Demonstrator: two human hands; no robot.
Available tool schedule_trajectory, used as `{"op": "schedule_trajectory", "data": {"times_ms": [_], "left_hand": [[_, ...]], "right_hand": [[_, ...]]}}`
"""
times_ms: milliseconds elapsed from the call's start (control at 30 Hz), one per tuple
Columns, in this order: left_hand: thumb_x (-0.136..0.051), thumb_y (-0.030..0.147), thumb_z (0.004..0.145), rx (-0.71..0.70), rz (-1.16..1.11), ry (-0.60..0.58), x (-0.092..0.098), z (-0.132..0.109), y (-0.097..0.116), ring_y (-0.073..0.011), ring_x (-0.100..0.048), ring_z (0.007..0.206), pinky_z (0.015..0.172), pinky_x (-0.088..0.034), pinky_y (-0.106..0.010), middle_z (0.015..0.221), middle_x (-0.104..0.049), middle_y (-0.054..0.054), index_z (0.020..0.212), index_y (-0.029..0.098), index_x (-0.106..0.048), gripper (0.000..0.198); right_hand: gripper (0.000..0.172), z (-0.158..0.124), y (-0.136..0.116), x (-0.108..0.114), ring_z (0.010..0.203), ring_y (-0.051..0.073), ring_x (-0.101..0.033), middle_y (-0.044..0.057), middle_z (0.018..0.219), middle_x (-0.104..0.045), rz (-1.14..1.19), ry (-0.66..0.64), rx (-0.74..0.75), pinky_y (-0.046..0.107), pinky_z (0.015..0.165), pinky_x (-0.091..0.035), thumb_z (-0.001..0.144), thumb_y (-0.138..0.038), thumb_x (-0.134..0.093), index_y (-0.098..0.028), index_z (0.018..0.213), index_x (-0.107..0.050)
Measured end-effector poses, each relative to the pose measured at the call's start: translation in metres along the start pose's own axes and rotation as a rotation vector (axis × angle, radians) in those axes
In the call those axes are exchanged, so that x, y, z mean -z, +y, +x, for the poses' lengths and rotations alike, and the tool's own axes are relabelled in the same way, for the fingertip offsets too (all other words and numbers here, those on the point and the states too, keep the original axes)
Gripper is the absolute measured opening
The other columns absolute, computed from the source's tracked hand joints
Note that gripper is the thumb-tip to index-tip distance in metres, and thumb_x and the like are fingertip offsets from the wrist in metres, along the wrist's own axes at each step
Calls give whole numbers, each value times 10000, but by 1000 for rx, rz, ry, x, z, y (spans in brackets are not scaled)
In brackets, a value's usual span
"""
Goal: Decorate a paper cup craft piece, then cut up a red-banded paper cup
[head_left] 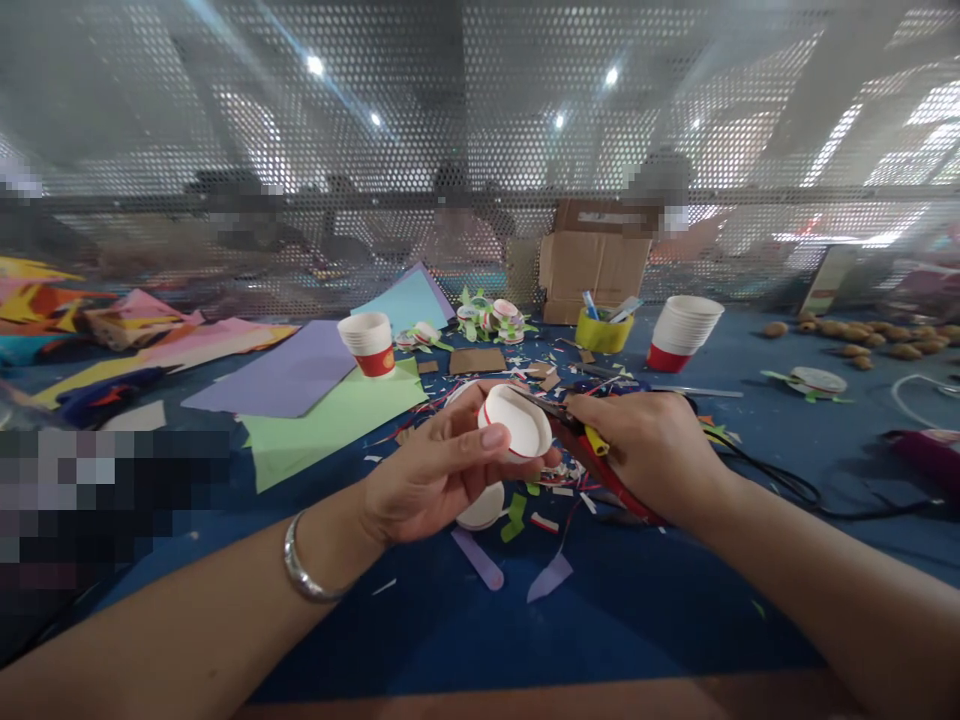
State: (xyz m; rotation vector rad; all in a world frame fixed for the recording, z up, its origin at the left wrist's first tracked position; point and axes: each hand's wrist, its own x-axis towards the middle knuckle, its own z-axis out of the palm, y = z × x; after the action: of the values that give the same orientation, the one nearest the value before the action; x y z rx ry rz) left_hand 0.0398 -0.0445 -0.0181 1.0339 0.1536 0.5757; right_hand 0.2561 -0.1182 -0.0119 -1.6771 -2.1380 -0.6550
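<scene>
My left hand (442,455) grips a shallow paper cup bottom (523,430), white inside with a red line along its rim, thumb over the near edge. Scissors (611,478) with red and yellow on the handles are in my right hand (649,440). Their dark blades reach the far right rim of the cup bottom; whether they are cutting into it I cannot tell. Below my hands lie a white paper disc (481,507), a purple paper strip (478,558), a purple paper piece (550,577) and green paper scraps (514,517).
Stacked paper cups stand at left (367,345) and right (682,335). Purple paper (289,370) and green paper (330,425) lie left. Behind are small cup-and-paper crafts (495,318), a yellow pen holder (604,330) and a cardboard box (596,265). A black cable (787,480) runs right.
</scene>
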Motion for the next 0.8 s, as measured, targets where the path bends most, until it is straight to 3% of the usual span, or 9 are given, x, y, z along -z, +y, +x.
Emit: {"op": "schedule_trajectory", "data": {"times_ms": [200, 500, 800], "left_hand": [[-834, 167, 777, -37, 25, 103, -4, 0, 3, -162, -761, 915, 834, -583, -201, 1036, -763, -26, 1026, 171, -657, 306], [-810, 203, 814, -28, 72, 12, -1, 0, 0, -175, -758, 923, 894, -592, -275, 1024, -761, -22, 1038, 195, -642, 281], [-811, 240, 816, -24, 8, -5, 2, 1, 0, -198, -762, 955, 897, -596, -277, 1063, -764, -49, 1065, 164, -644, 309]], "right_hand": [[289, 1, 1, 0, 479, 158, -555, 44, 582, -715, 38, 15, -9, 300, 515, -179, 796, -166, -455, -185, 826, -742], [309, 2, -1, 1, 471, 162, -566, 47, 574, -708, 45, 88, 41, 301, 508, -189, 788, -129, -434, -173, 793, -739], [298, 0, -1, 3, 439, 163, -555, 38, 525, -674, 20, 108, 73, 301, 494, -206, 733, -101, -459, -168, 799, -742]]}}
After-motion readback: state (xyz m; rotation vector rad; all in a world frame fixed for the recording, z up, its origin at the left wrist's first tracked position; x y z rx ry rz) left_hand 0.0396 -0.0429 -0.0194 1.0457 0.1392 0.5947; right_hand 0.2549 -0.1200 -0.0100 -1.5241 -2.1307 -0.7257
